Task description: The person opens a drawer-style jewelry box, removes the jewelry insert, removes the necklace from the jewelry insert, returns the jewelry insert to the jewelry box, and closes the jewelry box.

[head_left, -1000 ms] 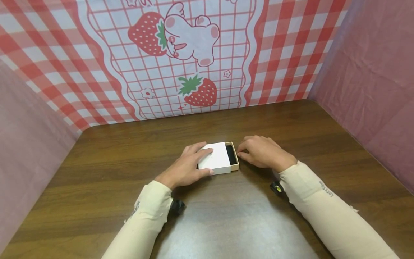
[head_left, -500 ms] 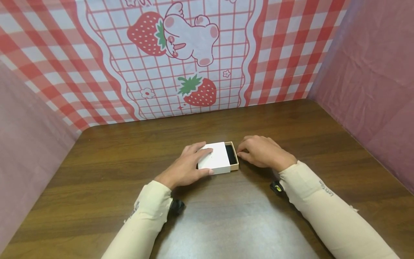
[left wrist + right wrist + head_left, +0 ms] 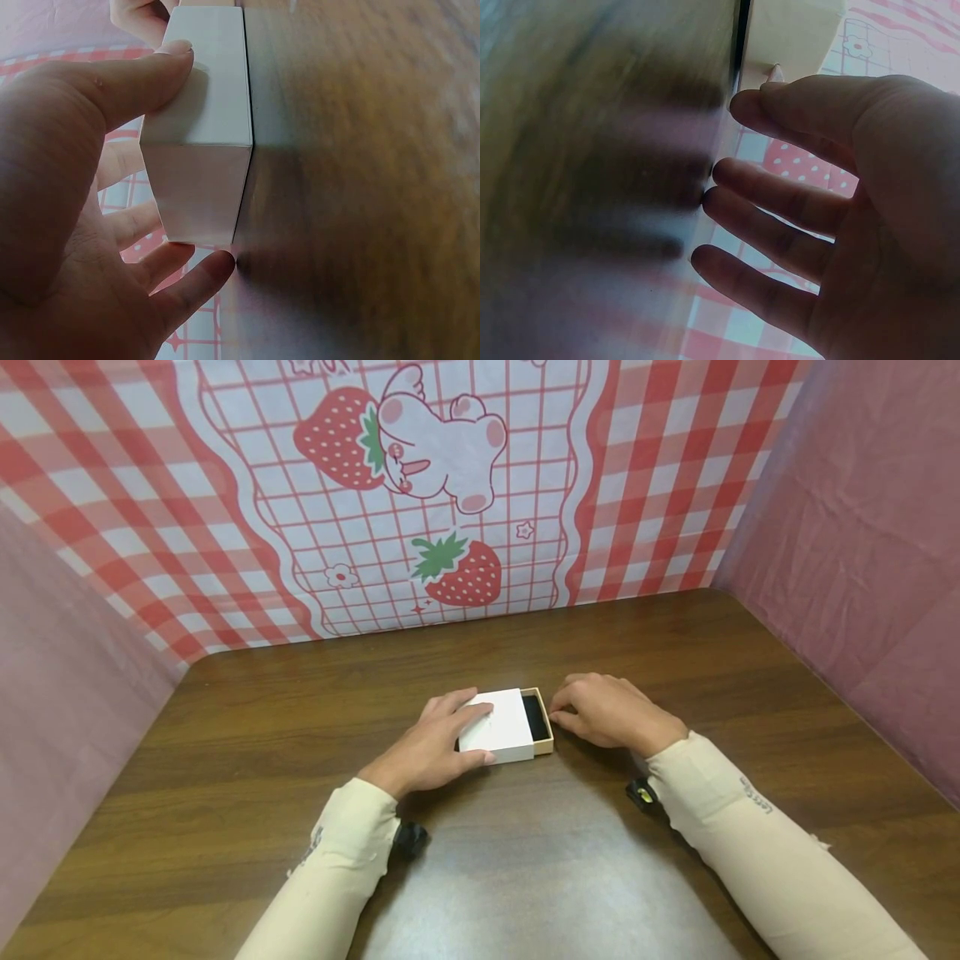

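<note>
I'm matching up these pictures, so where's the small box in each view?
Head: small box, just below and right of centre.
Left wrist: small box, mostly above and left of centre.
Right wrist: small box, at the top edge, right of centre, cut off.
Shared landmark: the red-and-white checked cloth.
</note>
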`<state>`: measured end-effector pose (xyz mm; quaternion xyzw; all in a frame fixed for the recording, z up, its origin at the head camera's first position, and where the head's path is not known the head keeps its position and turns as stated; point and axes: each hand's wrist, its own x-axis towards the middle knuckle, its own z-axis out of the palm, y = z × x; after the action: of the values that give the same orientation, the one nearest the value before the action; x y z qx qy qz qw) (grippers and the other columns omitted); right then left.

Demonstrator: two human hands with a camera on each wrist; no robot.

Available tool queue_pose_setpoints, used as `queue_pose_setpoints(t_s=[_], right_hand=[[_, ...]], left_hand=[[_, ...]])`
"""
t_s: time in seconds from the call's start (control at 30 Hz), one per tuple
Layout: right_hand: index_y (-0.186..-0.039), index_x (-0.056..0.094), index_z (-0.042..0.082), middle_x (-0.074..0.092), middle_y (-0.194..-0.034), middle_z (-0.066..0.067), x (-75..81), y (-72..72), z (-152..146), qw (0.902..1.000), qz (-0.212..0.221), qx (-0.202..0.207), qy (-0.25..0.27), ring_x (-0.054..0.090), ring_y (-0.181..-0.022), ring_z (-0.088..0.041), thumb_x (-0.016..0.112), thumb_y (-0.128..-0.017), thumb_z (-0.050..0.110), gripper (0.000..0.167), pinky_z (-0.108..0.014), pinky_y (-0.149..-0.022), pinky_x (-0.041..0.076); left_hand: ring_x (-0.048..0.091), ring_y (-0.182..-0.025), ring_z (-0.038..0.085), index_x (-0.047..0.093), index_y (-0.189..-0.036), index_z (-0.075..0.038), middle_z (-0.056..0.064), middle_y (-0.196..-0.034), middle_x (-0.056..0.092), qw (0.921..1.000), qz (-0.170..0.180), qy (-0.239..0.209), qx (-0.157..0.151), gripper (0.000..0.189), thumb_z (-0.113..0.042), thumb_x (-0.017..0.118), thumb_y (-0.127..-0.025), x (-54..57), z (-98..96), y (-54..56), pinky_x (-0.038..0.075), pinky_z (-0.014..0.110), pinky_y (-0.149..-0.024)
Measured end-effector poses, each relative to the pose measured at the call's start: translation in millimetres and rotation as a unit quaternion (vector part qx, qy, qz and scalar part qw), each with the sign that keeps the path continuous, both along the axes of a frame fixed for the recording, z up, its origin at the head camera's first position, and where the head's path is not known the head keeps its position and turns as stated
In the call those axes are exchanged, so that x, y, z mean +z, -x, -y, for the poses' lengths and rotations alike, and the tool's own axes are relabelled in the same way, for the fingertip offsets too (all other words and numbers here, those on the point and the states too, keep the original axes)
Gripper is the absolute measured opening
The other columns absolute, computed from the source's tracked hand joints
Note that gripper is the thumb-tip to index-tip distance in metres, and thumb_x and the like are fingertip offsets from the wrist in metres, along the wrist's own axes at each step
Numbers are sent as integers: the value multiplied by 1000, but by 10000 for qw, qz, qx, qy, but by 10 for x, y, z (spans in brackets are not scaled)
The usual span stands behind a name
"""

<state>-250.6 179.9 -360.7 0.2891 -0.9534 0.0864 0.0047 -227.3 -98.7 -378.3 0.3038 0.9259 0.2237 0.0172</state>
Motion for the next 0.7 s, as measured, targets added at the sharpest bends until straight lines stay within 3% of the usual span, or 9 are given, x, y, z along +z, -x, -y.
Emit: queue_pose_setpoints(t_s=[0.7], right_hand=[[-105,79,20,69,-107,-1,-5,-7,-43,9999,-55,-65,71,65,-98,-22,68,-96,27,16,-51,-79,54]], left_hand=[[28,-142,30,48,-150,-18,11,-161,31,10000,-13,-14,-11,68,-39,73,-91,-5,0,-3,34,49,-110]])
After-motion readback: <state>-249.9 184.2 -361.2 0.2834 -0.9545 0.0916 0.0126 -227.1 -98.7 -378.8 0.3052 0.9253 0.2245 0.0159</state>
